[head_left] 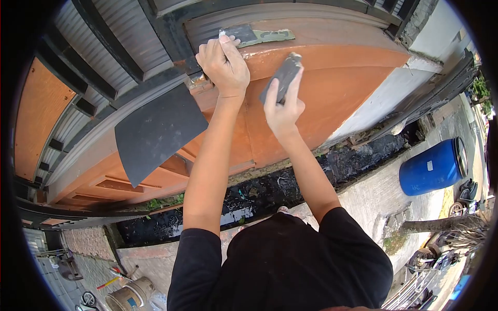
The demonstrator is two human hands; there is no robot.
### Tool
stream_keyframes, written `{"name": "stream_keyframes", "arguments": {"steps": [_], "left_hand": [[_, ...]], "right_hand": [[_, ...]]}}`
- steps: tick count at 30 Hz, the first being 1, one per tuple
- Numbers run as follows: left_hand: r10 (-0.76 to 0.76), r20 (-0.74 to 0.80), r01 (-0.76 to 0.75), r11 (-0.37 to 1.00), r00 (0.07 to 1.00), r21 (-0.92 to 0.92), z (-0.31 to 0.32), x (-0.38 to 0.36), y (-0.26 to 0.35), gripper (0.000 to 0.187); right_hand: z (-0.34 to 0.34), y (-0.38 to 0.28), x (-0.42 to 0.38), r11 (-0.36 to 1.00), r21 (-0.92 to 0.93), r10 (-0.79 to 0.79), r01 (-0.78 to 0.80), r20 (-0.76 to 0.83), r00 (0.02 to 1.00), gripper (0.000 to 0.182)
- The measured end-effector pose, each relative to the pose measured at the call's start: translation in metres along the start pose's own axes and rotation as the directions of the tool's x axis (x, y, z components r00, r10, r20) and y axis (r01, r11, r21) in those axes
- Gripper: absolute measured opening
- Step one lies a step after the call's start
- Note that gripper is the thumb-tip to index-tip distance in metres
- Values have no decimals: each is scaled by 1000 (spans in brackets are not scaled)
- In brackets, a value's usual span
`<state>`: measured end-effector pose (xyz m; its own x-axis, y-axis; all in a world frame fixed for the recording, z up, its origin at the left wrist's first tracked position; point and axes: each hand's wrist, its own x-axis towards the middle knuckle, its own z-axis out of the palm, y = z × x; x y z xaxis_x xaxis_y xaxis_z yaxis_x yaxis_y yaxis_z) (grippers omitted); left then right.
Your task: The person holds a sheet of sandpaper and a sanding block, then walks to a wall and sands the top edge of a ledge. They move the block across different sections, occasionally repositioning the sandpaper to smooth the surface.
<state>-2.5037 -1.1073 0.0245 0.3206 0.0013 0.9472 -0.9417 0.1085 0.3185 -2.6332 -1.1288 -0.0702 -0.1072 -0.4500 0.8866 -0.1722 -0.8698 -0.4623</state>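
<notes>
My left hand (225,65) is closed at the top edge of the orange wall (321,103), beside a flat piece with a dark part and a worn green part (275,36) that lies on the ledge. What its curled fingers grip is hidden. My right hand (284,106) holds a dark grey block (286,75) against or just in front of the wall's face, thumb and fingers on its two sides. The block's upper end looks pale and dusty. Left of my left forearm, a large dark sheet (158,132) hangs over the wall's edge.
Black metal bars (109,41) stand behind the ledge. Below the wall runs a dark, wet ditch (259,194). A blue barrel (433,167) lies at the right, near a tree trunk (436,224). Buckets (124,299) stand at the lower left.
</notes>
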Motion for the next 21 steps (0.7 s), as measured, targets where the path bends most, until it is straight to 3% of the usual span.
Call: {"name": "stream_keyframes", "arguments": {"steps": [3, 5, 7, 10, 11, 13, 16, 17, 19, 21], "left_hand": [[6, 10, -6, 1000, 1000, 17, -1, 2, 2, 45], [-15, 20, 14, 999, 1000, 37, -3, -1, 1, 45], [4, 0, -4, 1000, 1000, 7, 0, 1, 0, 45], [-12, -1, 12, 1000, 1000, -4, 0, 0, 0, 44], [-9, -4, 8, 1000, 1000, -8, 2, 3, -1, 44], [23, -24, -23, 1000, 999, -16, 1, 1, 0, 44], [25, -10, -25, 1000, 1000, 2, 1, 1, -2, 43], [23, -10, -23, 1000, 1000, 3, -1, -1, -1, 43], [16, 6, -16, 1000, 1000, 4, 0, 1, -1, 42], [13, -2, -13, 1000, 1000, 3, -1, -2, -1, 42]], "right_hand": [[-1, 12, -2, 991, -60, -114, 117, 60, 992, 70], [-7, 18, 70, 999, -26, -50, 46, -203, 978, 69], [-27, 11, 126, 988, 68, 152, -139, -255, 955, 68], [-13, -2, 95, 962, 187, 242, -199, -245, 939, 67], [0, -2, 59, 996, 73, 71, -56, -223, 972, 68], [2, -10, -9, 981, -79, -172, 177, 70, 983, 71], [-7, 10, 24, 975, -120, -190, 188, -3, 982, 70], [-11, 19, 57, 991, -98, -103, 87, -162, 981, 67], [-36, 15, 120, 979, -1, 198, -205, -256, 946, 66], [-30, 14, 113, 984, 14, 173, -175, -259, 950, 66]]}}
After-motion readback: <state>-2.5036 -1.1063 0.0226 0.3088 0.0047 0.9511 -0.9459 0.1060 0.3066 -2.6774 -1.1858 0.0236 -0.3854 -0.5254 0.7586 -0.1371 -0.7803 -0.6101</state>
